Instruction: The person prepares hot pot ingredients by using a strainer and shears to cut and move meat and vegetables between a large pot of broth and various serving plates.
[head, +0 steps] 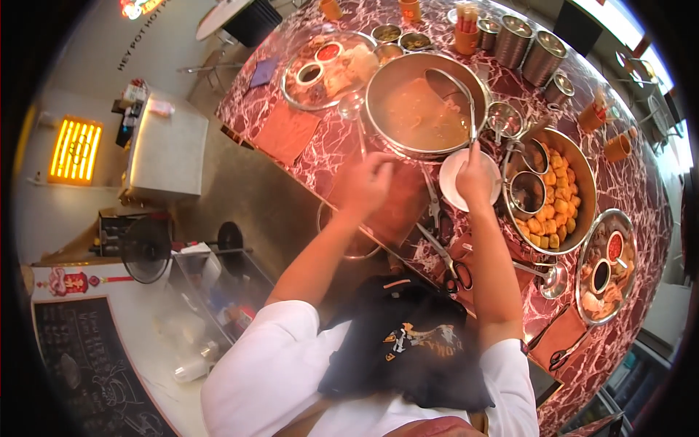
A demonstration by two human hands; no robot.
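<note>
My right hand [474, 183] grips the metal handle of a strainer ladle [450, 82], its head in the steel pot [374, 123] of pale broth [418, 117]. Below that hand a white bowl [452, 172] rests on the table, partly covered by it. My left hand [363, 185], blurred, is closed around the lower end of the handle of a clear-looking ladle [350, 106]. This ladle's bowl lies between the pot and a round platter [288, 93] of meats with two dip cups. Right of the bowl, a steel pot [590, 207] holds golden cubes [557, 210] and two strainer cups [528, 191].
Scissors [445, 254] and tongs [432, 199] lie near the front edge of the marbled table [628, 185]. A metal ladle [554, 281] and second platter [587, 306] are at right. Steel canisters [513, 41] and a skewer holder [466, 38] stand behind. Steam blurs the lower left.
</note>
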